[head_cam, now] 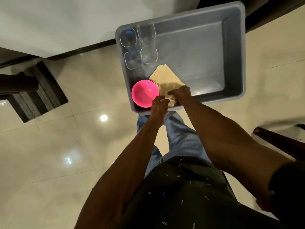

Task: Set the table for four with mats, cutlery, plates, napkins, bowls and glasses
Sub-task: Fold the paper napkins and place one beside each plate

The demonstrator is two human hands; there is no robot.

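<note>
Both hands meet over the near corner of the pale beige folded paper napkins (166, 80): the right hand (180, 95) has its fingers curled onto the stack, the left hand (159, 103) pinches narrowly at the same edge just beside it. The napkins lie directly ahead, their long axis running away and slightly left. A glossy pink round plastic bowl (144, 93) touches them on the left (little room there). Four clear square glasses (139, 45) stand beyond. Rightward, the grey rectangular plastic tub (234, 63) is bare, open room for lifting out.
</note>
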